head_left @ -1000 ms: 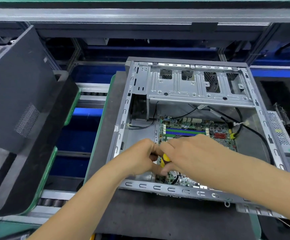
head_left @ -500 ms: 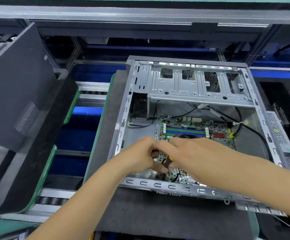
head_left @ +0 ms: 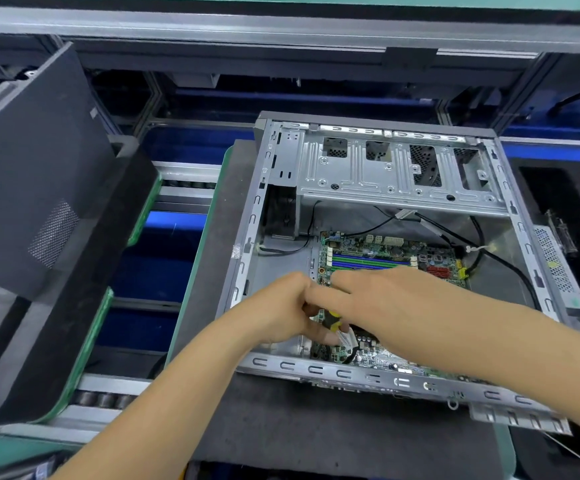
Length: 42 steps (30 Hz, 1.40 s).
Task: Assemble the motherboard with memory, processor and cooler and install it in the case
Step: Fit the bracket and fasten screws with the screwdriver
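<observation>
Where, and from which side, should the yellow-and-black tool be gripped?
Grip the tool by its thick yellow-and-black handle, from above. It sits low over the motherboard, between the left hand and the right hand, with the case wall close in front.

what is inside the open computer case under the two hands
Inside the case lies the green motherboard with black cables. The left hand and right hand cover its middle, so only a yellow-and-black tool handle shows there.

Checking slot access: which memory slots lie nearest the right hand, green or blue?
The blue slots: they run right beside the right hand, with the green slots behind them.
</observation>
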Available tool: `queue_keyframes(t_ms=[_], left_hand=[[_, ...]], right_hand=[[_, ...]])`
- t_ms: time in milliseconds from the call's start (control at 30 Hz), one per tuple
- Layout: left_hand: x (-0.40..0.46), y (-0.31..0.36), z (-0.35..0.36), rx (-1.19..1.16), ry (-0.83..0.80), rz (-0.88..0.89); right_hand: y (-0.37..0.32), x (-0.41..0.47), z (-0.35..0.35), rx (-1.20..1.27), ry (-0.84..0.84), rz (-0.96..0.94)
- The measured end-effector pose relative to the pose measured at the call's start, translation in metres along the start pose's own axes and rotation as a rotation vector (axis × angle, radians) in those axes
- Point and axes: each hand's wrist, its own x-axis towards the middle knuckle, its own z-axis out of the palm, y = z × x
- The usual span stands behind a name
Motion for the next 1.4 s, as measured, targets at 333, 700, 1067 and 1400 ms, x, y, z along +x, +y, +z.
queue_keyframes(t_ms=[333,700,1067,1400], left_hand=[[0.001,-0.002,0.004,-0.031,0.048,0.007],[0.004,-0.006,0.003,0.025,0.046,-0.009],[0.001,-0.005,0.006,0.108,0.156,0.022],[-0.108,0.052,-0.013,-0.039,0.613,0.483]], right_hand=[[-0.005,0.018,0.002,-0.29,-0.008,0.134],[-0.015,0.005,0.0,-0.005,0.054,-0.05],[-0.02,0.004,-0.002,-0.051,0.058,0.085],[-0.057,-0.019,-0.095,0.117,0.59,-0.054]])
